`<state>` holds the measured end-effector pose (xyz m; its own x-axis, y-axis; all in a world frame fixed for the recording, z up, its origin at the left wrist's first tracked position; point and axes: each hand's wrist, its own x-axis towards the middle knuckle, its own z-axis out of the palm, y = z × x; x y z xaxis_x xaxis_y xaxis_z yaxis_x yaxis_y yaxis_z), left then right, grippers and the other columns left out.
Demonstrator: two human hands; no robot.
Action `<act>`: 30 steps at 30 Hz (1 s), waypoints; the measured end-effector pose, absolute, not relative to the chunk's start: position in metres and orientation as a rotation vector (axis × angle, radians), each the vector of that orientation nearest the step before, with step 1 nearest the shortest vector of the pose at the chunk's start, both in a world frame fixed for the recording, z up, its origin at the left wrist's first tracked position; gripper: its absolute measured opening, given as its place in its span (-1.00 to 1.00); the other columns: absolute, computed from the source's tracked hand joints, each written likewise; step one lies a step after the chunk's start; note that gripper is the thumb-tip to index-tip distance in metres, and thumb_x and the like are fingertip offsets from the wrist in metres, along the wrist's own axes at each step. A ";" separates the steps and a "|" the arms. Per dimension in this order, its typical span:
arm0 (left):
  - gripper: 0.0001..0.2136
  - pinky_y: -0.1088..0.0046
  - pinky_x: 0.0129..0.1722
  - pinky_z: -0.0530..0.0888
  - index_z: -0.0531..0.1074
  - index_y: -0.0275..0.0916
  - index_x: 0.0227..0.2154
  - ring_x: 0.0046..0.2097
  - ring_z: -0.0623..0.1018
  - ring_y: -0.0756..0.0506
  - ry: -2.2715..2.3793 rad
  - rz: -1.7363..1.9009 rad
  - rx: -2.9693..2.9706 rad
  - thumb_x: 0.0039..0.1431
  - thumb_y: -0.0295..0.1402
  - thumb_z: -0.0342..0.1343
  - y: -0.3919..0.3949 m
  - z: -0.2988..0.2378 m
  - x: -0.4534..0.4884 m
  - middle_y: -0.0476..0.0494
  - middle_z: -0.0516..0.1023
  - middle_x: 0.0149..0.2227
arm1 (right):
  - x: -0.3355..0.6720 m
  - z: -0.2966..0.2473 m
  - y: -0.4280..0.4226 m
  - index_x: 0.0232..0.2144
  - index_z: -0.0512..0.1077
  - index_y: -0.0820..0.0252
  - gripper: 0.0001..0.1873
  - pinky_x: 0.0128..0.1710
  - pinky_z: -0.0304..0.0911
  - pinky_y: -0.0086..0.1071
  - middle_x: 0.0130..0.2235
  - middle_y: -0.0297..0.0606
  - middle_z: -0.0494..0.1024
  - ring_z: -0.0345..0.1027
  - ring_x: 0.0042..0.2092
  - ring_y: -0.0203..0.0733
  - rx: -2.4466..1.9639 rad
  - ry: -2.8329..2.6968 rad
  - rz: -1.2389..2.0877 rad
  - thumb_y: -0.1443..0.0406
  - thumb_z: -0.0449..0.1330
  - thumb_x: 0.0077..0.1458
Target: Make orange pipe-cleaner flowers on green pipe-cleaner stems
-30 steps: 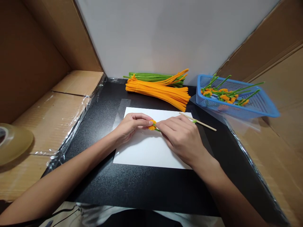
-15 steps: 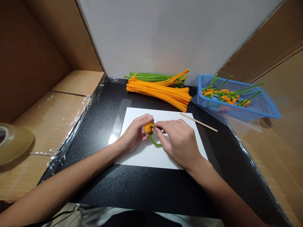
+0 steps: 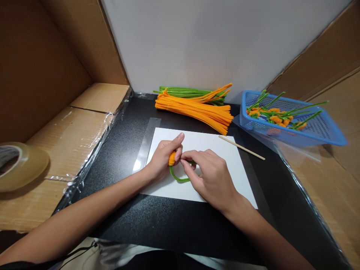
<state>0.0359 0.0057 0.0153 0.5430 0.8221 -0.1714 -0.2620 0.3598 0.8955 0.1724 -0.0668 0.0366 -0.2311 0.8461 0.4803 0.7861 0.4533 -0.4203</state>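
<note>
My left hand (image 3: 165, 155) is closed around a small orange pipe-cleaner flower head (image 3: 172, 159), its thumb raised. From the flower head a green pipe cleaner (image 3: 180, 179) loops down and across toward my right hand (image 3: 210, 168). The thumb and forefinger of that hand pinch together beside the left fingers, on the green pipe cleaner; its tip is mostly hidden between the fingers. Both hands are over a white sheet of paper (image 3: 165, 189) on the black table.
Behind the paper lie bundles of orange pipe cleaners (image 3: 194, 111) and green pipe cleaners (image 3: 180, 90). A blue basket (image 3: 323, 137) at the right holds several orange flowers with green stems. A wooden stick (image 3: 242, 147) crosses the paper's right edge. A tape roll (image 3: 33, 168) rests on cardboard at left.
My left hand has turned and closed more around the flower head, its thumb now pointing up. My right fingers stay pinched close by. The whole view has shifted slightly.
</note>
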 end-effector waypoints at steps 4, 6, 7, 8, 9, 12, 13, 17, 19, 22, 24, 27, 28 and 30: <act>-0.34 0.48 -0.61 0.04 0.14 -0.23 -0.86 -0.67 0.11 0.12 0.776 0.817 0.940 0.03 0.14 0.23 0.007 0.015 0.038 0.08 0.06 -0.80 | 0.171 0.036 -0.067 -0.29 0.49 0.23 -0.87 -0.30 0.17 -0.32 -0.40 -0.29 0.60 0.41 -0.41 -0.23 -1.321 -2.094 0.105 0.42 0.12 0.25; -0.35 0.48 -0.61 0.04 0.10 -0.23 -0.85 -0.67 0.10 0.12 0.813 0.825 0.919 0.04 0.10 0.25 0.008 0.014 0.039 0.10 0.05 -0.79 | 0.169 0.036 -0.067 -0.28 0.49 0.24 -0.85 -0.29 0.17 -0.31 -0.39 -0.28 0.61 0.43 -0.39 -0.22 -1.297 -2.110 0.102 0.43 0.11 0.25; -0.35 0.48 -0.61 0.05 0.09 -0.22 -0.85 -0.67 0.10 0.12 0.829 0.828 0.910 0.04 0.08 0.25 0.008 0.013 0.039 0.10 0.05 -0.79 | 0.169 0.035 -0.067 -0.27 0.49 0.23 -0.85 -0.29 0.17 -0.31 -0.37 -0.27 0.62 0.44 -0.38 -0.22 -1.285 -2.114 0.107 0.44 0.11 0.25; -0.36 0.48 -0.61 0.05 0.07 -0.22 -0.84 -0.67 0.10 0.12 0.843 0.832 0.904 0.04 0.06 0.26 0.008 0.012 0.039 0.10 0.05 -0.79 | 0.168 0.035 -0.067 -0.27 0.49 0.23 -0.84 -0.28 0.18 -0.32 -0.36 -0.26 0.62 0.44 -0.37 -0.21 -1.273 -2.115 0.116 0.45 0.10 0.24; -0.36 0.48 -0.61 0.05 0.07 -0.22 -0.84 -0.67 0.10 0.12 0.853 0.839 0.900 0.04 0.04 0.26 0.008 0.011 0.039 0.11 0.05 -0.78 | 0.167 0.034 -0.067 -0.27 0.49 0.23 -0.83 -0.28 0.19 -0.32 -0.35 -0.26 0.63 0.44 -0.36 -0.21 -1.261 -2.113 0.126 0.46 0.10 0.24; -0.36 0.48 -0.62 0.06 0.05 -0.21 -0.84 -0.67 0.09 0.12 0.855 0.857 0.897 0.04 0.02 0.27 0.007 0.009 0.040 0.11 0.04 -0.78 | 0.167 0.032 -0.067 -0.27 0.50 0.24 -0.83 -0.29 0.19 -0.32 -0.37 -0.25 0.63 0.43 -0.38 -0.21 -1.236 -2.119 0.132 0.46 0.10 0.24; -0.36 0.48 -0.62 0.07 0.04 -0.20 -0.84 -0.67 0.09 0.12 0.852 0.860 0.897 0.04 0.02 0.27 0.007 0.008 0.040 0.11 0.04 -0.79 | 0.167 0.032 -0.066 -0.26 0.50 0.24 -0.83 -0.30 0.19 -0.32 -0.38 -0.25 0.62 0.42 -0.38 -0.21 -1.232 -2.128 0.124 0.46 0.10 0.24; -0.37 0.48 -0.61 0.07 0.06 -0.21 -0.84 -0.67 0.10 0.12 0.841 0.859 0.892 0.04 0.01 0.28 0.009 0.008 0.040 0.11 0.04 -0.79 | 0.169 0.031 -0.065 -0.26 0.51 0.24 -0.84 -0.30 0.18 -0.32 -0.39 -0.26 0.62 0.41 -0.39 -0.21 -1.213 -2.148 0.115 0.45 0.12 0.24; -0.38 0.50 -0.62 0.07 0.08 -0.22 -0.84 -0.67 0.11 0.12 0.839 0.851 0.897 0.04 0.01 0.28 0.011 0.009 0.040 0.10 0.05 -0.79 | 0.169 0.032 -0.065 -0.26 0.51 0.23 -0.85 -0.28 0.19 -0.30 -0.37 -0.26 0.62 0.44 -0.36 -0.20 -1.254 -2.120 0.111 0.44 0.12 0.25; -0.40 0.53 -0.62 0.08 0.14 -0.24 -0.81 -0.66 0.13 0.13 0.856 0.878 0.897 0.03 0.03 0.28 0.014 0.010 0.039 0.10 0.10 -0.77 | 0.165 0.035 -0.067 -0.19 0.50 0.22 -0.88 -0.13 0.21 -0.19 -0.26 -0.18 0.63 0.47 -0.17 -0.05 -1.369 -2.069 -0.045 0.31 0.19 0.25; -0.42 0.54 -0.62 0.10 0.16 -0.25 -0.77 -0.66 0.14 0.13 0.869 0.896 0.865 0.03 0.05 0.28 0.015 0.010 0.037 0.10 0.13 -0.74 | 0.162 0.036 -0.069 -0.11 0.48 0.23 -0.73 0.00 0.19 -0.05 -0.10 -0.06 0.62 0.40 0.01 0.12 -1.397 -2.086 -0.184 0.19 0.26 0.21; -0.45 0.56 -0.63 0.10 0.20 -0.25 -0.72 -0.64 0.16 0.12 0.860 0.886 0.829 0.05 0.05 0.27 0.014 0.011 0.035 0.10 0.17 -0.71 | 0.159 0.035 -0.071 -0.14 0.49 0.22 -0.76 0.10 0.16 0.07 0.06 0.01 0.55 0.30 0.14 0.22 -1.396 -2.128 -0.267 0.20 0.28 0.19; -0.47 0.57 -0.64 0.08 0.21 -0.25 -0.70 -0.64 0.16 0.12 0.850 0.879 0.832 0.06 0.04 0.27 0.014 0.011 0.035 0.09 0.17 -0.69 | 0.160 0.034 -0.070 -0.18 0.49 0.21 -0.84 0.11 0.17 0.06 0.05 0.00 0.56 0.30 0.14 0.21 -1.395 -2.125 -0.261 0.26 0.25 0.20; -0.50 0.57 -0.66 0.05 0.24 -0.25 -0.65 -0.63 0.18 0.12 0.826 0.856 0.852 0.08 0.05 0.25 0.014 0.012 0.035 0.09 0.18 -0.66 | 0.161 0.031 -0.068 -0.25 0.48 0.20 -0.93 0.11 0.20 0.02 0.03 -0.03 0.57 0.31 0.15 0.17 -1.386 -2.093 -0.194 0.36 0.20 0.21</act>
<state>0.0352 0.0141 0.0117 0.4099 0.8750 -0.2576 -0.2883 0.3922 0.8735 0.1612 -0.0683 0.0308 -0.2626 0.7839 0.5627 0.8738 0.4405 -0.2058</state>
